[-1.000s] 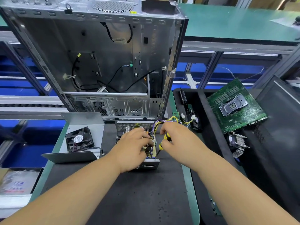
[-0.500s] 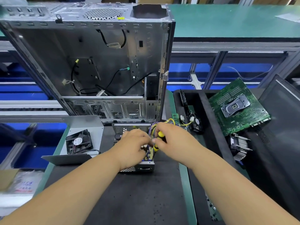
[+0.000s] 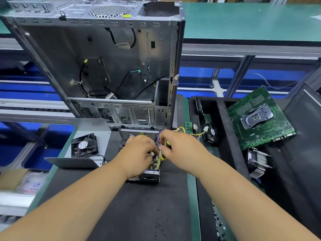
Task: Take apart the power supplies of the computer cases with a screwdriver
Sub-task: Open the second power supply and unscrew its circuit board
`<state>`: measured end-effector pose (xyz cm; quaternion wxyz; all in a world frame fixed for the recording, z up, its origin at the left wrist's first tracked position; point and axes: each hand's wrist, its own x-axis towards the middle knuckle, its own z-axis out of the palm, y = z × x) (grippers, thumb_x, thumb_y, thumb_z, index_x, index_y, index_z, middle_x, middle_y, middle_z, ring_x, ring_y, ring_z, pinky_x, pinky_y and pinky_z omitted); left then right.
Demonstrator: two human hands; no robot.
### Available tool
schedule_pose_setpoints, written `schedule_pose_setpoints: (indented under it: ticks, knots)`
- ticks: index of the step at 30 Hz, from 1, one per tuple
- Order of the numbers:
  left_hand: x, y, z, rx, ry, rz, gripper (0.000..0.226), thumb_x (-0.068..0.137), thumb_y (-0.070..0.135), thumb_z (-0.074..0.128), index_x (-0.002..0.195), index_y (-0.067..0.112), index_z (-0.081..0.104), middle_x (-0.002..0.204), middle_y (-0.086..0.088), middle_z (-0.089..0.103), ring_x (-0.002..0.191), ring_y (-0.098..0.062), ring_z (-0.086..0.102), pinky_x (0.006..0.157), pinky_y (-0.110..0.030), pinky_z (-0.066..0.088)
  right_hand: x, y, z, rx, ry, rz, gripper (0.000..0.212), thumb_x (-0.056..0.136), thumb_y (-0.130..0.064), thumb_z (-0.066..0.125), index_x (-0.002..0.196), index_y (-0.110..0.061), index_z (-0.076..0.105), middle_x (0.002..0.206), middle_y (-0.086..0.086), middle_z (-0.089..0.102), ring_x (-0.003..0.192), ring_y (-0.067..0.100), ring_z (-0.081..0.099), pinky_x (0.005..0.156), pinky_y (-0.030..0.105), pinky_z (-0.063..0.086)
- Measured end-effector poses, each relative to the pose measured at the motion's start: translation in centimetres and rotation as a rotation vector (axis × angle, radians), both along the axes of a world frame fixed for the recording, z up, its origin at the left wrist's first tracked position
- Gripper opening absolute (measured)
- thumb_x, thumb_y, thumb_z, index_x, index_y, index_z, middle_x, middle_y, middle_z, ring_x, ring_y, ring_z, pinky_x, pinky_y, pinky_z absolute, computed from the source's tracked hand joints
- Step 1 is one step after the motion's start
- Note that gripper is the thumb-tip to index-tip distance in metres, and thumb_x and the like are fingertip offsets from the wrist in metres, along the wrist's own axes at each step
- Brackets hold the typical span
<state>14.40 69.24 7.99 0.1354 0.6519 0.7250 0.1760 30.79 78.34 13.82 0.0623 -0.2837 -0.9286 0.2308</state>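
Note:
An opened power supply (image 3: 147, 176) lies on the black mat in front of the stripped metal computer case (image 3: 104, 66). My left hand (image 3: 139, 153) lies on top of its circuit board with the fingers curled into the parts. My right hand (image 3: 178, 148) grips a yellow and black screwdriver (image 3: 165, 150), its tip pointing down into the right side of the supply. A bundle of yellow and purple wires (image 3: 180, 130) runs from the supply to the right. The screw under the tip is hidden.
The supply's metal cover (image 3: 83, 162) with a black fan (image 3: 85, 145) sits to the left. A black tray on the right holds a green motherboard (image 3: 257, 119), a heatsink (image 3: 258, 164) and a small fan (image 3: 211, 134). The black mat (image 3: 139, 214) stretches toward me.
The view has shifted slightly right and down. My right hand has moved a little left over the supply with the screwdriver; my left hand stays on the board.

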Motion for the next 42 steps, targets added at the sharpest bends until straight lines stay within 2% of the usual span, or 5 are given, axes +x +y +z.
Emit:
schedule_pose_setpoints:
  ticks: [6, 11, 19, 24, 42]
  knots:
    - [0.2, -0.01, 0.08, -0.017, 0.025, 0.007, 0.029, 0.081, 0.013, 0.061, 0.1, 0.03, 0.073, 0.111, 0.016, 0.062, 0.117, -0.01, 0.045, 0.096, -0.025, 0.023, 0.13, 0.08, 0.28, -0.075, 0.013, 0.037, 0.009, 0.089, -0.022, 0.056, 0.097, -0.019, 0.058, 0.099, -0.001, 0.059, 0.092, 0.021, 0.051, 0.078, 0.035, 0.043]
    - [-0.01, 0.04, 0.0, -0.042, 0.061, 0.009, 0.031, 0.082, 0.013, 0.059, 0.109, 0.025, 0.069, 0.112, 0.014, 0.06, 0.115, -0.011, 0.043, 0.099, -0.028, 0.024, -0.07, 0.27, 0.45, 0.07, -0.071, 0.011, 0.028, 0.098, -0.05, 0.048, 0.096, -0.024, 0.06, 0.09, -0.005, 0.064, 0.088, 0.022, 0.056, 0.072, 0.035, 0.048]
    - [-0.02, 0.1, 0.1, -0.027, 0.043, 0.018, 0.028, 0.079, 0.012, 0.061, 0.098, 0.028, 0.074, 0.11, 0.015, 0.061, 0.115, -0.011, 0.045, 0.093, -0.026, 0.021, -0.01, 0.04, 0.38, -0.056, 0.02, 0.059, 0.018, 0.09, -0.018, 0.055, 0.107, -0.015, 0.054, 0.093, -0.003, 0.051, 0.089, 0.021, 0.048, 0.074, 0.037, 0.042]
    - [-0.01, 0.18, 0.04, -0.041, 0.074, 0.016, 0.026, 0.081, 0.013, 0.058, 0.101, 0.024, 0.071, 0.107, 0.013, 0.062, 0.113, -0.014, 0.046, 0.097, -0.03, 0.026, 0.19, 0.02, 0.32, 0.106, -0.08, 0.036, 0.031, 0.099, -0.049, 0.048, 0.101, -0.019, 0.053, 0.093, 0.0, 0.064, 0.088, 0.026, 0.057, 0.072, 0.038, 0.049]
    - [0.06, 0.12, 0.16, -0.041, 0.034, 0.007, 0.027, 0.08, 0.011, 0.06, 0.096, 0.029, 0.073, 0.108, 0.015, 0.062, 0.115, -0.012, 0.046, 0.099, -0.028, 0.024, 0.4, 0.1, -0.1, 0.013, -0.047, 0.021, 0.016, 0.1, -0.036, 0.052, 0.096, -0.021, 0.052, 0.092, -0.001, 0.064, 0.086, 0.024, 0.054, 0.07, 0.037, 0.044]
